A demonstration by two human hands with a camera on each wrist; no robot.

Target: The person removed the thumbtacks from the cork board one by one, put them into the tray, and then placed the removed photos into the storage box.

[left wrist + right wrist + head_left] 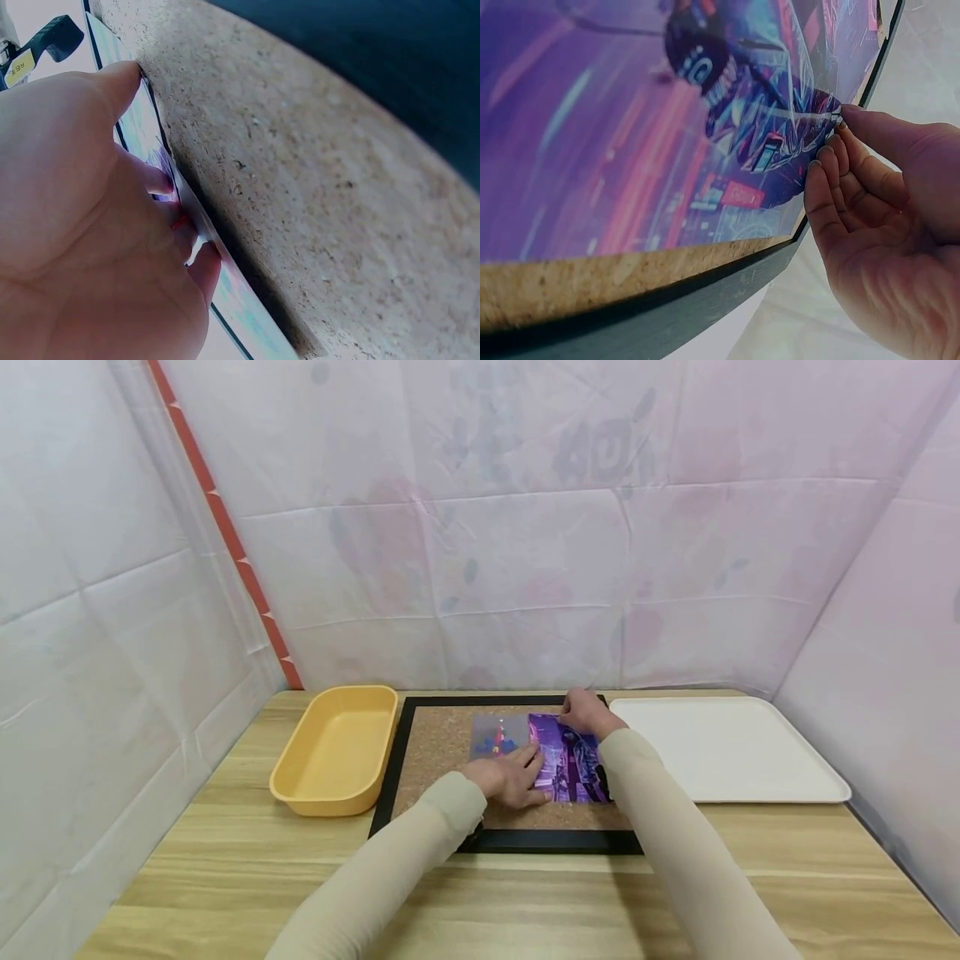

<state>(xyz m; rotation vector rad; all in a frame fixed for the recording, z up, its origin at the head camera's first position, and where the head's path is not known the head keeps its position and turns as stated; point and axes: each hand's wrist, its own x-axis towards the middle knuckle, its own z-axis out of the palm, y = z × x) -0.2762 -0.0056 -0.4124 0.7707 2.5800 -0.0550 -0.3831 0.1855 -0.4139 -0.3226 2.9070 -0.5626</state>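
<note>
A purple poster point(558, 768) with a figure on it lies on a black-framed cork board point(435, 752). My left hand point(516, 779) presses on its left part with fingers spread, overlapping the lower end of a grey picture point(486, 731) beside it. At the poster's upper right edge, my right hand point(588, 714) pinches a small pin-like thing point(836, 116) between thumb and fingertips. The right wrist view shows the poster's surface point(630, 150) close by; the fingers partly hide the small thing. From low down, the left wrist view shows the left hand point(97, 210) against the pictures.
A yellow tray point(337, 752) stands left of the board, and a white tray point(735, 747) lies to its right. Bare wooden table point(525, 902) shows in front. Pale patterned sheets point(525, 527) hang behind and at both sides.
</note>
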